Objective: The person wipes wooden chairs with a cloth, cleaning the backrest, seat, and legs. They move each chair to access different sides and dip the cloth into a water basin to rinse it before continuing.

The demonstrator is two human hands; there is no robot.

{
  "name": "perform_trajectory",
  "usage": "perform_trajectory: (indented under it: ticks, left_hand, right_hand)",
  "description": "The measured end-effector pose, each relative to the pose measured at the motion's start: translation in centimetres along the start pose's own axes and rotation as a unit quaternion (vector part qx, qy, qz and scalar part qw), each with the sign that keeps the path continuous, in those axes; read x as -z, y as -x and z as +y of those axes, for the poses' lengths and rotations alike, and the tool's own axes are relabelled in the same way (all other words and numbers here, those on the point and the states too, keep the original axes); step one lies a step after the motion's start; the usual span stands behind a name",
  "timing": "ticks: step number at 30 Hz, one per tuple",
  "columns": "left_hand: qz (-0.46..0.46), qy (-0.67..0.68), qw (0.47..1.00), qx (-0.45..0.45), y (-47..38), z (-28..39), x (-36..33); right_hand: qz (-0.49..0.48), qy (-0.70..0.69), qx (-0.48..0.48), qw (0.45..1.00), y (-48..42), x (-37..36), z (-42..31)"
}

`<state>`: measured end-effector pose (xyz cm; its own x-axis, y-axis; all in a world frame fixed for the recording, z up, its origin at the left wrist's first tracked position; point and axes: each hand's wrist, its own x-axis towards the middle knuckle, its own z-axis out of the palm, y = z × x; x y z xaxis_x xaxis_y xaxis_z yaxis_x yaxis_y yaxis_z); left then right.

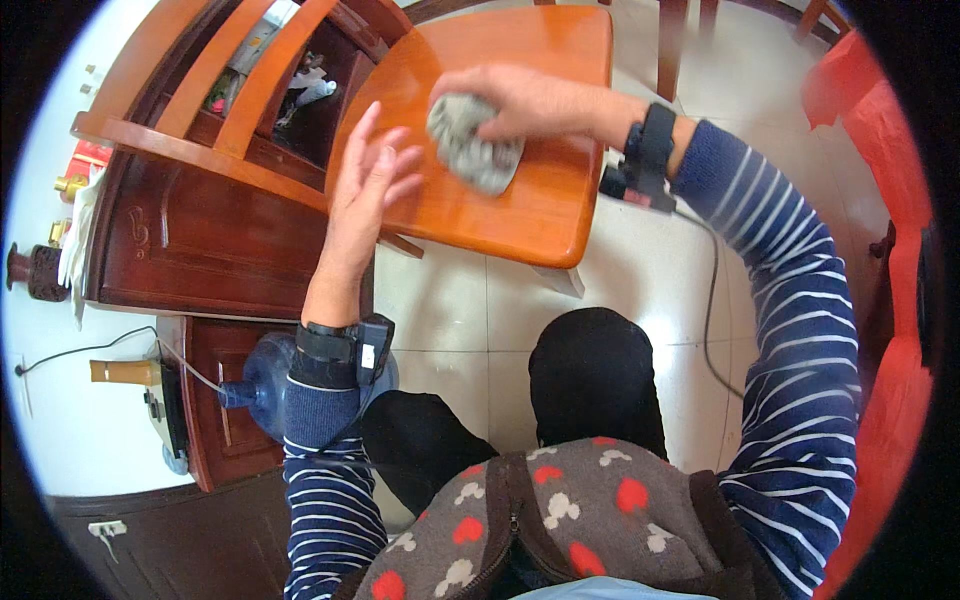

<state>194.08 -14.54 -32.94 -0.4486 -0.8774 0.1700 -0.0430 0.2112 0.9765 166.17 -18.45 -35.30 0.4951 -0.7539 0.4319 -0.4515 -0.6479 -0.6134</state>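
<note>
A polished wooden chair seat (pixel 525 225) lies before me, its slatted backrest (pixel 195 161) to the left. My right hand (pixel 502 94) grips a bunched grey-green cloth (pixel 469 142) against the seat. Part of the cloth spreads out below my fingers, and both are blurred. My left hand (pixel 371 169) holds nothing and hovers by the left side of the seat, fingers apart. Each wrist wears a dark strap with a small device on it.
A dark wooden cabinet (pixel 217 225) with an open compartment of clutter stands left, behind the backrest. Below it lies a blue plastic water bottle (pixel 270 382). Red cloth (pixel 885 135) hangs at the right. A cable (pixel 714 300) runs from my right wrist above the tiled floor (pixel 450 300).
</note>
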Motion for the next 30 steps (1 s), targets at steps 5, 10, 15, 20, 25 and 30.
perform_trajectory:
  ticks: [5, 10, 15, 20, 25, 30]
  left_hand:
    - [0.278, -0.082, 0.956, 0.037, 2.4, -5.0, 4.6]
    - [0.317, -0.002, 0.936, 0.156, 7.4, -9.9, 6.7]
    - [0.312, 0.058, 0.936, 0.151, 7.7, -12.9, 7.7]
    - [0.329, 0.144, 0.913, 0.192, 8.1, -10.9, 4.2]
    - [0.138, 0.325, 0.928, 0.123, 9.2, -6.6, -1.6]
    - [0.114, 0.434, 0.879, 0.163, 10.2, -4.4, -0.8]
  right_hand:
    - [0.181, 0.159, -0.080, 0.967, 1.9, 3.0, 3.8]
    - [0.017, 0.069, -0.003, 0.997, 5.9, 1.8, -0.5]
    - [-0.062, 0.107, -0.036, 0.992, 5.7, 0.6, -6.8]
    - [-0.064, 0.252, 0.091, 0.961, 1.7, -2.8, -10.7]
    - [-0.080, 0.176, 0.083, 0.978, -1.8, -6.6, -13.2]
    - [-0.165, 0.167, 0.060, 0.970, -2.7, -11.3, -15.6]
